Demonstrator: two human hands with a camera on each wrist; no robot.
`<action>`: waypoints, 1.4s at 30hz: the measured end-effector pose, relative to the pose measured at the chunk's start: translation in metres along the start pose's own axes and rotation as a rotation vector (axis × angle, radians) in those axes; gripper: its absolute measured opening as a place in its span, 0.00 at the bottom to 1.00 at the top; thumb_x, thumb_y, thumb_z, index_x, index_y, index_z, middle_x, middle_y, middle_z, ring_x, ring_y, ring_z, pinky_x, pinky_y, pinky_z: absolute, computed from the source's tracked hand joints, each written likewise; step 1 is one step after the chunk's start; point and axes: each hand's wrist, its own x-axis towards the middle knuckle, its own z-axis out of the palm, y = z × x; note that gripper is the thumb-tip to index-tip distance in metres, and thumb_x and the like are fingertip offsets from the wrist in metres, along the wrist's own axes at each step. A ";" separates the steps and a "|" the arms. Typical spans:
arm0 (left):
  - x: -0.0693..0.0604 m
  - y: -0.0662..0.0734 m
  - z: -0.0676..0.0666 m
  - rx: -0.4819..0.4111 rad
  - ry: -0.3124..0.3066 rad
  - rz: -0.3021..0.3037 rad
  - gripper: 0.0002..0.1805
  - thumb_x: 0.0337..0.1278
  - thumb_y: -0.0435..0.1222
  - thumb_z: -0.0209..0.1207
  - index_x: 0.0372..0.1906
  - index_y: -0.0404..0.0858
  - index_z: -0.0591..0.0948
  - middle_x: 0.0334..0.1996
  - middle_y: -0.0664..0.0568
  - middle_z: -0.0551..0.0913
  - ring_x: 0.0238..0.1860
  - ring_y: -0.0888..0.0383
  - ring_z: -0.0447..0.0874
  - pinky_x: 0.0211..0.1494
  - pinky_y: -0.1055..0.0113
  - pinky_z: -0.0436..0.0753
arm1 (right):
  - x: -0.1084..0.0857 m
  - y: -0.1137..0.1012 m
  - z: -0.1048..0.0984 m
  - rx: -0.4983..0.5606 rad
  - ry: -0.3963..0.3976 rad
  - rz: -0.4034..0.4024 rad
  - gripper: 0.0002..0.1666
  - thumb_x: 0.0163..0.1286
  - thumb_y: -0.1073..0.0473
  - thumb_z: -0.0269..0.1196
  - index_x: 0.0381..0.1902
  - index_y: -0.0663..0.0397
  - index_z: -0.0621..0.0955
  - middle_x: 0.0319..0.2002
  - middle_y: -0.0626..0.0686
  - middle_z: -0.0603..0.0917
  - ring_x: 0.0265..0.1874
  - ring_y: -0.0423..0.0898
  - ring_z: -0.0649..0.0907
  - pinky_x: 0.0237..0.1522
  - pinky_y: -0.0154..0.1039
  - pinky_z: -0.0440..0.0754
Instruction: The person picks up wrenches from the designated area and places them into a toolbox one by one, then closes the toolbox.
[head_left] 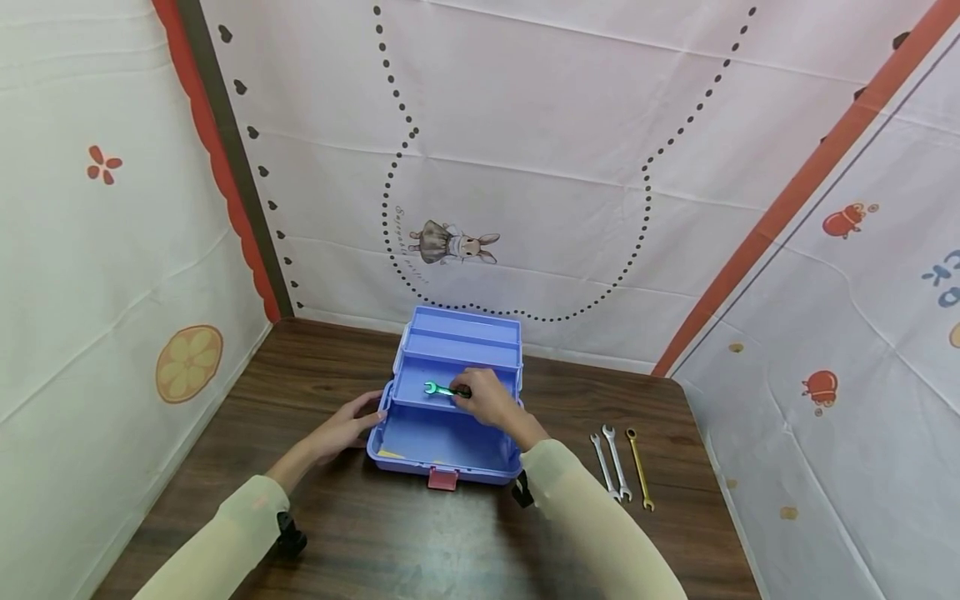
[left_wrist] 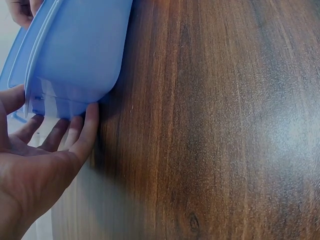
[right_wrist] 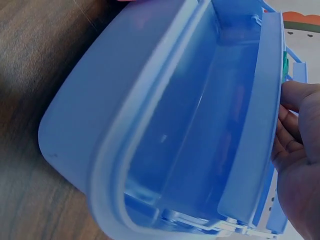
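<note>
A blue plastic toolbox point(head_left: 450, 442) lies open on the table, its stepped trays raised at the back. My right hand point(head_left: 483, 396) grips a shiny green wrench point(head_left: 438, 388) over the lower tray point(head_left: 412, 375). The wrench's open end points left. From the right wrist view, only a green sliver of the wrench point(right_wrist: 285, 66) shows beyond the tray edge, past my right hand point(right_wrist: 302, 140). My left hand point(head_left: 341, 429) holds the box's left side. In the left wrist view, the thumb of my left hand point(left_wrist: 40, 170) is at the rim, with fingertips against the outer wall.
Two silver wrenches point(head_left: 617, 462) and a yellow wrench point(head_left: 639, 469) lie on the dark wooden table point(head_left: 322, 500), right of the box. A red latch point(head_left: 442, 479) hangs at the box's front. Printed cloth walls point(head_left: 525, 233) stand behind and on both sides.
</note>
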 end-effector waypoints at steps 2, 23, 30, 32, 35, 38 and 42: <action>0.000 0.000 0.000 -0.001 -0.001 0.003 0.37 0.83 0.49 0.55 0.84 0.41 0.57 0.81 0.35 0.58 0.75 0.33 0.65 0.62 0.37 0.83 | 0.000 0.001 0.001 0.026 0.004 0.026 0.06 0.73 0.64 0.71 0.45 0.57 0.90 0.39 0.51 0.88 0.35 0.43 0.85 0.38 0.35 0.85; 0.001 -0.002 0.001 -0.016 0.003 0.005 0.38 0.82 0.50 0.55 0.84 0.40 0.57 0.80 0.34 0.58 0.75 0.34 0.66 0.62 0.36 0.82 | -0.006 0.006 0.010 0.286 0.019 0.238 0.06 0.74 0.63 0.70 0.47 0.54 0.88 0.39 0.46 0.87 0.36 0.38 0.84 0.40 0.33 0.85; -0.001 -0.001 0.000 -0.019 -0.001 0.001 0.38 0.82 0.49 0.55 0.84 0.40 0.56 0.81 0.34 0.57 0.75 0.33 0.64 0.63 0.37 0.82 | -0.008 0.006 0.013 0.309 0.037 0.226 0.07 0.74 0.63 0.70 0.48 0.57 0.87 0.40 0.48 0.86 0.38 0.40 0.84 0.41 0.34 0.85; -0.002 -0.001 0.000 -0.021 -0.001 0.003 0.38 0.82 0.49 0.55 0.84 0.40 0.56 0.81 0.34 0.57 0.75 0.33 0.64 0.63 0.37 0.82 | -0.008 0.006 0.014 0.306 0.043 0.222 0.08 0.74 0.64 0.70 0.49 0.57 0.87 0.40 0.48 0.86 0.38 0.40 0.84 0.41 0.34 0.85; -0.002 -0.001 0.000 -0.024 -0.005 0.006 0.38 0.82 0.49 0.55 0.84 0.40 0.56 0.81 0.34 0.56 0.75 0.33 0.64 0.63 0.38 0.82 | -0.007 0.006 0.015 0.300 0.050 0.220 0.08 0.74 0.64 0.70 0.48 0.57 0.87 0.40 0.49 0.87 0.38 0.40 0.84 0.41 0.33 0.85; -0.002 0.000 0.000 -0.021 -0.003 0.002 0.38 0.83 0.49 0.55 0.84 0.40 0.56 0.81 0.34 0.56 0.75 0.33 0.65 0.64 0.38 0.82 | -0.007 0.007 0.016 0.301 0.055 0.226 0.07 0.74 0.63 0.70 0.48 0.56 0.87 0.40 0.48 0.87 0.38 0.40 0.84 0.42 0.33 0.85; -0.002 0.002 0.001 -0.016 0.004 -0.007 0.38 0.82 0.49 0.55 0.84 0.40 0.56 0.81 0.34 0.56 0.75 0.33 0.65 0.64 0.37 0.81 | -0.008 0.008 0.015 0.318 0.072 0.220 0.07 0.73 0.64 0.71 0.48 0.57 0.87 0.40 0.48 0.87 0.37 0.40 0.84 0.41 0.34 0.85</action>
